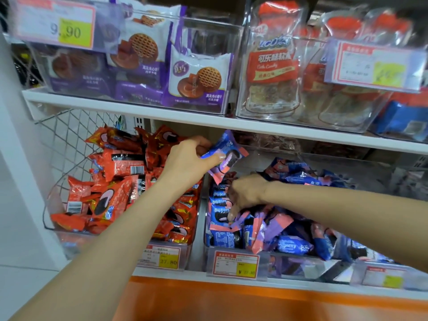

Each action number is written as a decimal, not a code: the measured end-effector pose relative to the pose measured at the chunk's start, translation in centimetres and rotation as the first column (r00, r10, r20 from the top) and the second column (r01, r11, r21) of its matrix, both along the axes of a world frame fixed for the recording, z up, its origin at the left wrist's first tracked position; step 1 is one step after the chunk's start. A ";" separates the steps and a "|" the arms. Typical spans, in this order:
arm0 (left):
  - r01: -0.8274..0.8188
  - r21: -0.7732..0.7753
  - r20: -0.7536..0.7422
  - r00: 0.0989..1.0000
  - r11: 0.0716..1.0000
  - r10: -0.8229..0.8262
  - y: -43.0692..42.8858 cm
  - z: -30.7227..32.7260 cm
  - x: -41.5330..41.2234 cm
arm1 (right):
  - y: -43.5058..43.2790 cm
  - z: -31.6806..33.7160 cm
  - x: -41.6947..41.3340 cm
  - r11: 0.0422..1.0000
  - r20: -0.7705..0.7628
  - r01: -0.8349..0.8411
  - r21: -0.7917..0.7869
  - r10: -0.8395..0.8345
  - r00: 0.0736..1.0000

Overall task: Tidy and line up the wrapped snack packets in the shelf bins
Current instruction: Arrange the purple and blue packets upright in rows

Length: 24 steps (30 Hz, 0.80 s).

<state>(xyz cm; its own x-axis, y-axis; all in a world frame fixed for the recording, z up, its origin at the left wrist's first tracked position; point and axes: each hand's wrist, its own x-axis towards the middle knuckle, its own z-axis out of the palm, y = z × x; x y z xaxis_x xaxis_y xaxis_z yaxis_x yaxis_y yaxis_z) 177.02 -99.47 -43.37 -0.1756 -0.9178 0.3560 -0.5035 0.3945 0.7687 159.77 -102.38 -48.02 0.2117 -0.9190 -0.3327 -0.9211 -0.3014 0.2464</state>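
Upper shelf board [208, 121] sits low over the lower bins, so headroom above the hands is tight. Wire mesh panel [69, 135] to the left. Top shelf: purple waffle-biscuit packets [196, 82] and cola candy bags [271, 66] in clear bins, with price tags [55, 24] in front.

Left clear bin [69, 242]: jumbled heap of red packets [115, 181]. Right clear bin [301, 267]: blue packets [289, 244], mostly messy, a few upright at front left.

Left hand [190, 161] pinches one blue-pink packet [225, 156], raised above the gap between the two bins. Right hand [245, 193] is in the right bin, fingers down on the blue packets. Can't tell whether it grips any.
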 end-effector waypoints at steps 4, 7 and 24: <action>0.027 -0.027 0.016 1.000 0.999 -0.026 0.4 0.0 -0.6 | 1.5 4.0 -1.8 0.999 0.310 0.005 0.052 -0.021 0.950; 0.019 -0.043 0.020 1.000 0.999 -0.018 0.4 0.1 -0.6 | 4.4 5.7 -2.6 0.960 0.573 -0.065 0.271 -0.107 0.812; 0.152 -0.014 0.072 0.986 0.988 -0.150 0.2 0.1 -0.9 | 8.1 5.9 -5.5 0.991 0.831 0.101 0.088 -0.129 0.541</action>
<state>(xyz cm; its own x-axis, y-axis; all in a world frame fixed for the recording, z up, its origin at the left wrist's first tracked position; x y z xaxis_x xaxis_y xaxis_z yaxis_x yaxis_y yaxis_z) 176.07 -99.24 -43.24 -0.3369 -0.8719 0.3554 -0.4898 0.4847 0.7247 154.30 -94.25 -42.16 0.2996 -0.9500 -0.0881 -0.7346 -0.1708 -0.6567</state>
